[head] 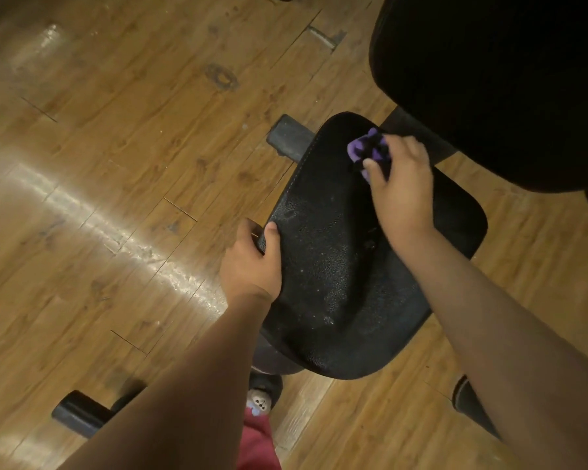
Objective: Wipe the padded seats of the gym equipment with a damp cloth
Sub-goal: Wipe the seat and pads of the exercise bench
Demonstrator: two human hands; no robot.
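The right hand (401, 184) pinched a bunched purple cloth (367, 152) between thumb and curled fingers, pressing it onto the far end of the black padded seat (340, 266). The left hand (252, 259) gripped the seat's left edge, thumb on top, fingers curled under the rim (their tips were hidden). A second dark pad (489, 79) loomed just beyond, above the wooden floor (116, 164).
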